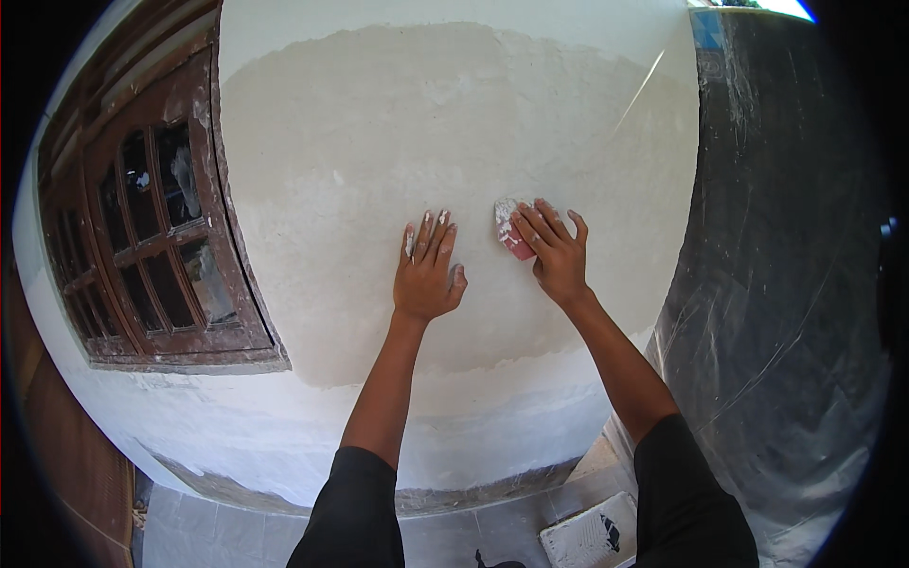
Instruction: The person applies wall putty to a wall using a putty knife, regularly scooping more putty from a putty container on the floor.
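Note:
My left hand (428,275) lies against the plastered wall (398,123), its fingers stretched upward and holding nothing. White smears show on those fingertips. To the right of it, my right hand (557,248) grips a small pinkish-red pad (519,244) against the same wall. White paste covers the pad's upper left part, and my fingers hide the rest, so its exact kind cannot be told. Around both hands the wall has a large beige, damp-looking patch with uneven edges, and paler bands lie above and below it.
A dark brown wooden window (175,237) with several panes is set in the wall at left. Dark sheeting (786,237) hangs at right. Below, a white-smeared tray (568,544) with a dark mark rests on the grey tiled floor (511,525) near my right sleeve.

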`<state>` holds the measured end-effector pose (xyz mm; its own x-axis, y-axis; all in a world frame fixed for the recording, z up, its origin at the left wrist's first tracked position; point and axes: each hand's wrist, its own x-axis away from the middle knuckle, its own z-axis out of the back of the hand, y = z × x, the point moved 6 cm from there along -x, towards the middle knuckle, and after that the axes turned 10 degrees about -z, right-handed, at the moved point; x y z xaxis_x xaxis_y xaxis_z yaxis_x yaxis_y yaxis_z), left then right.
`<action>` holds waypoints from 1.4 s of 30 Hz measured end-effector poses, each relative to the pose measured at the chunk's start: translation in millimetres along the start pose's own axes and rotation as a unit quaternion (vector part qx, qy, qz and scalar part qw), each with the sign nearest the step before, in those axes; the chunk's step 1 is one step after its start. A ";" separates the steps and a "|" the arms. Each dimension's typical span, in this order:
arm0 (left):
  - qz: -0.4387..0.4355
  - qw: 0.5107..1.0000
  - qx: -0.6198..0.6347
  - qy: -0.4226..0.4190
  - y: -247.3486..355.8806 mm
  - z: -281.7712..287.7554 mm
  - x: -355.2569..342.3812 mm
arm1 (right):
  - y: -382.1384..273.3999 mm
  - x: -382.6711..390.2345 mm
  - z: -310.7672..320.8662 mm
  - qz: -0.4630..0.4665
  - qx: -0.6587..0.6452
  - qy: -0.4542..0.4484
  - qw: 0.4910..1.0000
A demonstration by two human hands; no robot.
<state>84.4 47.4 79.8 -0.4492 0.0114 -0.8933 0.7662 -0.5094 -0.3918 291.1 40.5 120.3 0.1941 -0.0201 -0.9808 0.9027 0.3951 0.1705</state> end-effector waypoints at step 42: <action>0.009 0.999 -0.023 -0.030 -22.9 14.2 41.8 | -54.8 66.7 -12.5 -0.081 -0.004 -0.033 0.996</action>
<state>41.6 47.3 54.5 -0.4604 -0.0489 -0.8864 0.7941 -0.4690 -0.3866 249.7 29.0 44.3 0.0714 -0.1452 -0.9868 0.9211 0.3891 0.0094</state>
